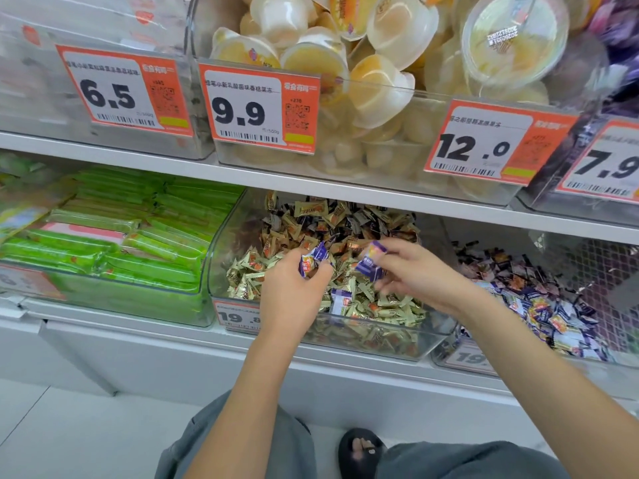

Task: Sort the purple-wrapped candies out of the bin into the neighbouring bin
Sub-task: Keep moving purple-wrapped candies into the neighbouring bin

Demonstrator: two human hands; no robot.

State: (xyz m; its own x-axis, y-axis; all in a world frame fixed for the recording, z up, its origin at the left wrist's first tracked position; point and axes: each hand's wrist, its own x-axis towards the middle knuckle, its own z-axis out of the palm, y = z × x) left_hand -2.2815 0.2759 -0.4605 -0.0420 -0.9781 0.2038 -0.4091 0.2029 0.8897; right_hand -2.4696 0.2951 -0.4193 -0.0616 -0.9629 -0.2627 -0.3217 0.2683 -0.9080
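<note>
A clear middle bin [439, 331] on the lower shelf holds several gold-wrapped candies [377, 307] with purple-wrapped ones mixed in. My left hand [294, 288] reaches into it and pinches a purple-wrapped candy [316, 255]. My right hand [415, 271] is over the same bin and pinches another purple candy [371, 261]. One more purple candy [340, 300] lies on the gold pile between my hands. The neighbouring bin [463, 359] to the right holds several purple-wrapped candies [553, 316].
A bin of green packets [138, 236] stands to the left. The upper shelf carries bins of jelly cups [377, 84] and orange price tags [259, 105]. The shelf edge [345, 188] overhangs the candy bins. My knees and a sandalled foot [361, 451] are below.
</note>
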